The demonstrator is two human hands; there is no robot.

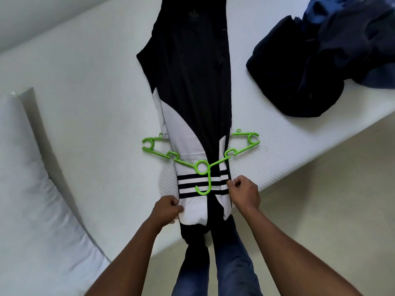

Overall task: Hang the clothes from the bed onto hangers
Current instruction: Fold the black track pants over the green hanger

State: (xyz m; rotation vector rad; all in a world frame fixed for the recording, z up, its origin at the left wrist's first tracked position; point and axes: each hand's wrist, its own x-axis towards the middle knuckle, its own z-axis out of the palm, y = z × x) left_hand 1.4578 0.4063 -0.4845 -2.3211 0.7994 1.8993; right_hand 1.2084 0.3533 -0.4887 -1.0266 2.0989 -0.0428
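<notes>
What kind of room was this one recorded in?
Most likely a bedroom. The person stands at a white mattress, where a black-and-white garment lies threaded through a green hanger. A pile of dark clothes sits at the far right, and what looks like a white pillow lies at the left.

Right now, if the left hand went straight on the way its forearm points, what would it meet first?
The left hand already grips the black and white garment at its near edge. Going on up and right, it would probably meet the hook of the green hanger that lies on the garment first, though depth is unclear.
</notes>
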